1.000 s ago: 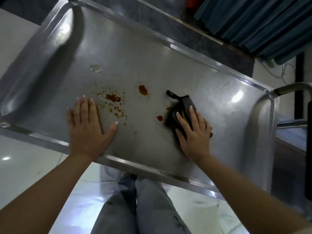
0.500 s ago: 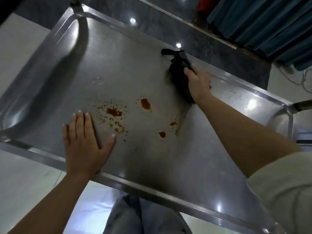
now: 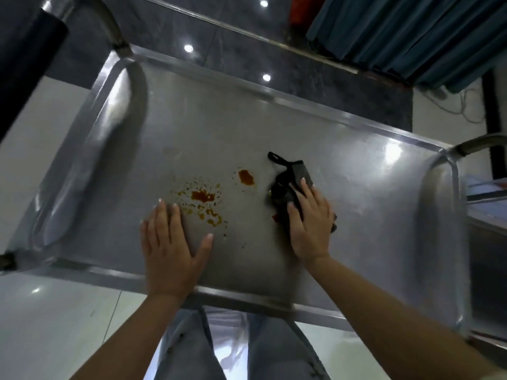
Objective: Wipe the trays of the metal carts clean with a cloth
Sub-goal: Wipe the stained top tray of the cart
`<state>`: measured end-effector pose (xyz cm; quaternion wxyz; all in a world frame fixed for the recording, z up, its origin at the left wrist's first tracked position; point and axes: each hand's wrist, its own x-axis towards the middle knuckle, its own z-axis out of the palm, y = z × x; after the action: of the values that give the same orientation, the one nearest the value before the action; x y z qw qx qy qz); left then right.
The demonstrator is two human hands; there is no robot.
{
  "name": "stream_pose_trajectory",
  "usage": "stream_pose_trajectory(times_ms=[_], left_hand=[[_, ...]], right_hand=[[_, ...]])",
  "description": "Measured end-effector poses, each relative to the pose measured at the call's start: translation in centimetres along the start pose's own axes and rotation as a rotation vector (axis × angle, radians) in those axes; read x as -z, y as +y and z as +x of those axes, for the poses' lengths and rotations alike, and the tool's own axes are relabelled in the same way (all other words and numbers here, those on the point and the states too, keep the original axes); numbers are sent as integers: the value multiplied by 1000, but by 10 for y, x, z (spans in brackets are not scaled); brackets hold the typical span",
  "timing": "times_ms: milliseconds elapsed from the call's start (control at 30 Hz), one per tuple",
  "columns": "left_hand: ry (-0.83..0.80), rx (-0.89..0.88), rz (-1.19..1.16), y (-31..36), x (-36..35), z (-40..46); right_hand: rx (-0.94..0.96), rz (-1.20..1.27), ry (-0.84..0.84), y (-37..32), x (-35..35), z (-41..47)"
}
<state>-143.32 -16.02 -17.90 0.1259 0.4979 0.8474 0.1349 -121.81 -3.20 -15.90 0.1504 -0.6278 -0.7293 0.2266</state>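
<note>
The left hand lies flat, palm down, on the metal tray near its front rim, fingers straight and together, thumb spread, holding nothing. Just beyond its fingertips are orange-brown sauce splatters; a larger blot sits further right. The right hand presses the dark cloth onto the tray with straight fingers, forearm reaching in from the lower right.

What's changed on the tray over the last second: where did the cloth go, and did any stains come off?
The right hand swept the dark cloth out to the tray's far rim and back toward the near side, pressing it flat throughout. The small spots beside its start no longer show, though the cloth may cover them. The left hand stayed flat; the orange stains remain.
</note>
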Motion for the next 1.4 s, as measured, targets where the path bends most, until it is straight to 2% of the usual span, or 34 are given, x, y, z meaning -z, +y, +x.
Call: stream_pose_trajectory(times_ms=[200, 333, 400, 467, 600, 767, 933, 1000, 1133, 1267, 1400], left_hand=[[53, -40, -86, -18, 5, -3], [48, -231, 6, -52, 18, 14], [32, -269, 72, -75, 26, 31], [15, -236, 102, -98, 31, 48], [-27, 23, 25, -114, 35, 64], [-82, -14, 121, -112, 30, 63], [-80, 2, 144, -108, 35, 63], [-80, 4, 150, -106, 37, 64], [-99, 9, 187, -108, 36, 68], [-124, 8, 225, -112, 40, 77], [-148, 20, 225, -111, 43, 79]], right_hand=[[-275, -73, 46, -68, -44, -64], [-305, -28, 24, -101, -64, -68], [-310, 9, 31, -108, -67, -67], [-279, -3, 33, -112, -68, -70], [-220, 93, 50, -109, -65, -77], [-218, 97, 111, -104, -65, -58], [-211, 28, 154, -103, -65, 15], [-108, -104, 81, -101, -63, 52], [215, -406, -64, -98, -62, 111], [312, -425, -135, -105, -63, 121], [607, -345, -155, -83, -57, 54]])
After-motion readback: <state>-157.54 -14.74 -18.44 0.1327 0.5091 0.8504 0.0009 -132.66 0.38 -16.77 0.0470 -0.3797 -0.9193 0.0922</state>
